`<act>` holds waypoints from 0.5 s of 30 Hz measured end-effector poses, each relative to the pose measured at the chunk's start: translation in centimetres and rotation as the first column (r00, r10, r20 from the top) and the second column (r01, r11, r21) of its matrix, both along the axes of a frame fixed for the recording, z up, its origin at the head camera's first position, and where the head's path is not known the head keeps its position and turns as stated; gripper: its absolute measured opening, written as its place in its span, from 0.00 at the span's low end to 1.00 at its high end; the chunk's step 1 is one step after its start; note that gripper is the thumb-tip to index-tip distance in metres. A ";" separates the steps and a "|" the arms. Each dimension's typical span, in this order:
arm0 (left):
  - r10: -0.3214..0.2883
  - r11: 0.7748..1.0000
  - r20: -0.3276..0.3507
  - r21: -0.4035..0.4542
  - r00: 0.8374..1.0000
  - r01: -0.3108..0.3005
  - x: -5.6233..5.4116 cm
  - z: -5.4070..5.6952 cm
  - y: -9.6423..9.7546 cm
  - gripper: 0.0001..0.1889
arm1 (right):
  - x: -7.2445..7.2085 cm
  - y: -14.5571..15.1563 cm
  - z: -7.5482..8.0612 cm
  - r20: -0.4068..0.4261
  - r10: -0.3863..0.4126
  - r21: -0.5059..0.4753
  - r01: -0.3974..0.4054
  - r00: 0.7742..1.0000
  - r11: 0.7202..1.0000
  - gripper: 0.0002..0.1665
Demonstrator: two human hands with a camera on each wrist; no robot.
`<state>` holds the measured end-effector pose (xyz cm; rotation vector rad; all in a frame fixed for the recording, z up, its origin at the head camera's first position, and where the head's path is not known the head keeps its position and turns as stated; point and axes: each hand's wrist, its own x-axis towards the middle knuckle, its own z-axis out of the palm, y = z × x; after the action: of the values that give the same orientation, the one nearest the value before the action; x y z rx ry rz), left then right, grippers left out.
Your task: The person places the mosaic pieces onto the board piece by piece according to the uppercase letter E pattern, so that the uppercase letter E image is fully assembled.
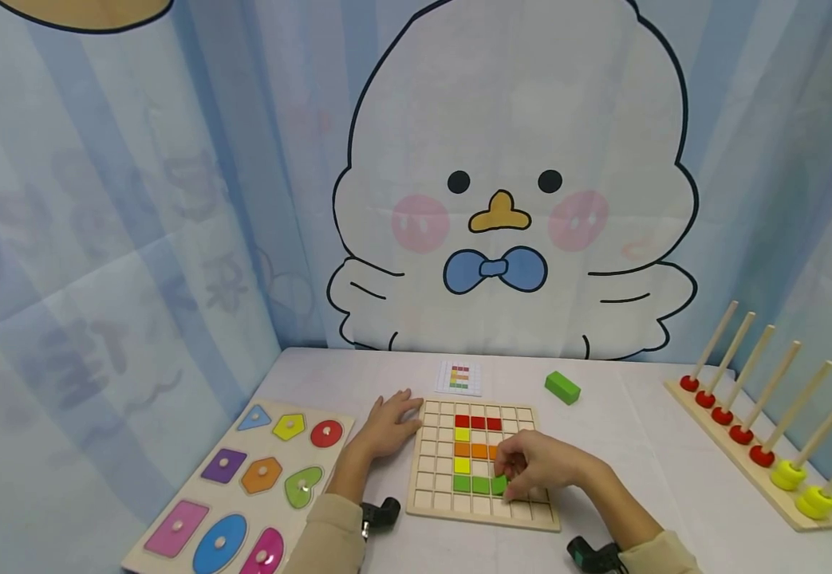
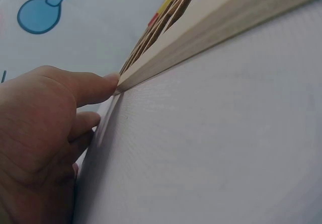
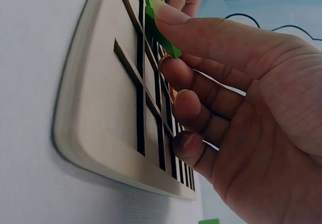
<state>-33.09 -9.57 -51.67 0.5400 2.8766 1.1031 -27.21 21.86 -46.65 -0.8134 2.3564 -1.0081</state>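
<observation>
A square wooden grid board (image 1: 483, 520) lies on the table. Red, yellow, orange and green tiles form an E-like figure in its cells. With thumb and index finger, my right hand (image 1: 541, 464) pinches a green tile (image 3: 162, 36), which stands tilted at the right end of the green row (image 1: 471, 484). The other fingers of that hand are loosely bent over the grid. Beside the board's upper left corner, my left hand (image 1: 389, 425) rests on the table, fingers extended. Its thumb (image 2: 100, 85) touches the board's edge in the left wrist view.
Behind the board lies a small pattern card (image 1: 459, 378), with a green block (image 1: 562, 387) to its right. A knobbed shape puzzle (image 1: 258, 446) lies at the left. On the right stands a peg rack (image 1: 731, 446) with red and yellow beads. A printed curtain (image 1: 301, 159) hangs behind.
</observation>
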 end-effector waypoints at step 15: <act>-0.003 1.000 0.001 0.015 1.000 0.003 0.0 -0.1 0.1 0.25 | 0.2 -0.3 0.1 -0.017 -0.004 0.018 0.004 1.000 1.000 0.15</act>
<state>-33.13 -9.51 -51.76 0.5441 2.8680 1.1255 -27.02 21.57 -46.53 -0.8139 2.3795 -0.9834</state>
